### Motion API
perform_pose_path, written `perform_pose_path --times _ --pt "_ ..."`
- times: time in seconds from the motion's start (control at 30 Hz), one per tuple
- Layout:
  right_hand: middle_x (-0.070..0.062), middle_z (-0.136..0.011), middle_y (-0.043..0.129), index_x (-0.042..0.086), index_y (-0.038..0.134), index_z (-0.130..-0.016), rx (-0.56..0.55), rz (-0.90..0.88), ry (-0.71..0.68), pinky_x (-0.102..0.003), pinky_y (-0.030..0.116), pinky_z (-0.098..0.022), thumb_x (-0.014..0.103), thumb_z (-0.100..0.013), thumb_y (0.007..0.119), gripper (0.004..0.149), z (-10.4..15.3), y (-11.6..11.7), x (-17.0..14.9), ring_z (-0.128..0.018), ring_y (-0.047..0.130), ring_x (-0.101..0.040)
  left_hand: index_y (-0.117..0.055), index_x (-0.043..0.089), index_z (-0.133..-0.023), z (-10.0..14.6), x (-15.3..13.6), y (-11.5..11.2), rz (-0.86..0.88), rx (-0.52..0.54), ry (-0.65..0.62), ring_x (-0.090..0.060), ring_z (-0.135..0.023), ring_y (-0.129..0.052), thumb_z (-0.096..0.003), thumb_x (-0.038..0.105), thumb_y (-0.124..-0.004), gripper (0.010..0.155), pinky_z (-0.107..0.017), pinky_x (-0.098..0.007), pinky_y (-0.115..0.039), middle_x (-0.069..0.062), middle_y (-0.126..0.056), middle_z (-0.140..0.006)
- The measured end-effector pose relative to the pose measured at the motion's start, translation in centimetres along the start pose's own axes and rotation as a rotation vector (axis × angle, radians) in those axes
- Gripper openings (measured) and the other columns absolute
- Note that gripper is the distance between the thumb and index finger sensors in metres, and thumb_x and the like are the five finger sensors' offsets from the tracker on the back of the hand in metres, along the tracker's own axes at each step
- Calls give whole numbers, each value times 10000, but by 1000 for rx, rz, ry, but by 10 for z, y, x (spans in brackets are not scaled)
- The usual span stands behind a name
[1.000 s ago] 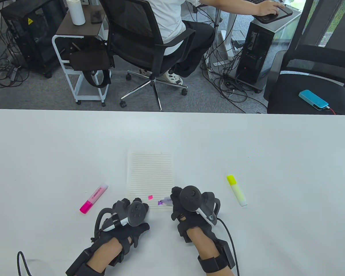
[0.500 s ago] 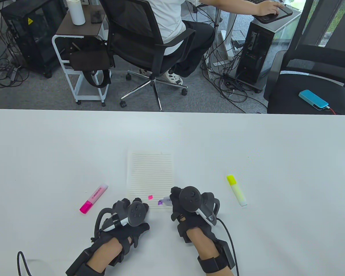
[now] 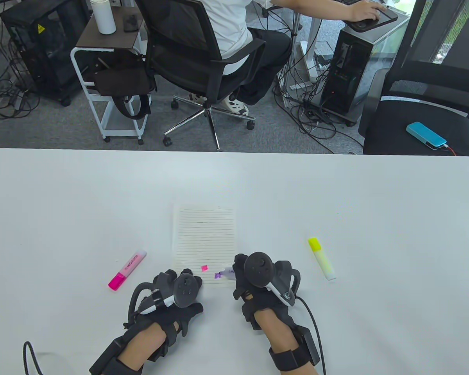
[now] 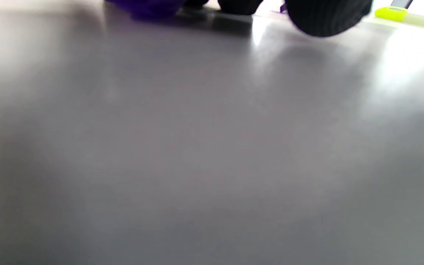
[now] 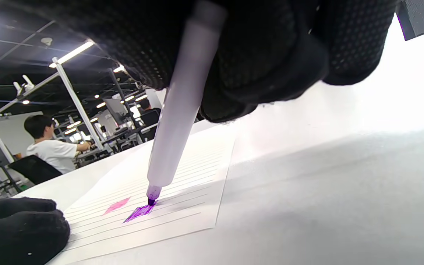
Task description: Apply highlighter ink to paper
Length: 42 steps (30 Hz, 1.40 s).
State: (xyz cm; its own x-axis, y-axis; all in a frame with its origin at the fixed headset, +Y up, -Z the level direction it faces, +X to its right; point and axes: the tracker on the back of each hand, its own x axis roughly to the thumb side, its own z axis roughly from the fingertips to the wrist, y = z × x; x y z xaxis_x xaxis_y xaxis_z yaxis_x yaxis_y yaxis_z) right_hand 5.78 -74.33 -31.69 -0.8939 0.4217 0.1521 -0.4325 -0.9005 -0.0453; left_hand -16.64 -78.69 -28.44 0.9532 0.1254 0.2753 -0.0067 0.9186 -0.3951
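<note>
Right wrist view: my right fingers [image 5: 256,66] pinch the purple highlighter [image 5: 175,117], tip on the paper [image 5: 197,176] to ink it. My left hand [image 3: 176,291] rests beside, steadying the sheet; its finger pose is unclear.

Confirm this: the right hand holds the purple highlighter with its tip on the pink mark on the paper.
Wrong in one respect: the right hand holds the purple highlighter with its tip on the purple mark, not the pink mark beside it on the paper. The right wrist view shows this.
</note>
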Motion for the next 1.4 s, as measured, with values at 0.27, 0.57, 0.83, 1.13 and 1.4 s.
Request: perform_pose_path --times 0.27,0.57,0.83,1.13,1.4 --pt "-170 -629 1002 155 925 -800 1 12 9 -589 780 -475 302 -480 862 357 1 -2 0 -337 971 -335 -432 308 -1096 0 0 0 1 0 1 -475 -1067 -395 -470 583 -665 722 -728 -673 -345 3 -331 -1178" --pt "-165 -639 999 160 922 -804 -4 4 1 -588 778 -479 305 -482 859 358 0 1 1 -348 970 -335 -432 308 -1095 0 0 0 0 0 1 -475 -1067 -396 -470 582 -667 722 -727 -673 -346 3 -332 -1178" --pt "-168 -634 1001 160 924 -801 -8 13 4 -588 780 -478 304 -481 862 357 1 0 1 -344 971 -336 -433 307 -1096 0 0 0 0 0 2 -475 -1067 -396 -470 581 -667 722 -727 -673 -346 3 -332 -1178" --pt "-170 -633 1002 155 926 -799 6 -17 7 -589 782 -477 303 -479 864 358 0 1 -1 -344 973 -337 -434 307 -1095 0 0 0 2 0 2 -475 -1067 -397 -469 580 -668 722 -727 -673 -347 4 -332 -1177" --pt "-173 -620 1007 149 932 -792 20 -18 9 -591 784 -474 300 -476 867 356 0 -1 -1 -336 975 -335 -433 309 -1095 0 0 0 1 -1 1 -474 -1067 -397 -470 580 -667 720 -727 -674 -346 4 -332 -1178"
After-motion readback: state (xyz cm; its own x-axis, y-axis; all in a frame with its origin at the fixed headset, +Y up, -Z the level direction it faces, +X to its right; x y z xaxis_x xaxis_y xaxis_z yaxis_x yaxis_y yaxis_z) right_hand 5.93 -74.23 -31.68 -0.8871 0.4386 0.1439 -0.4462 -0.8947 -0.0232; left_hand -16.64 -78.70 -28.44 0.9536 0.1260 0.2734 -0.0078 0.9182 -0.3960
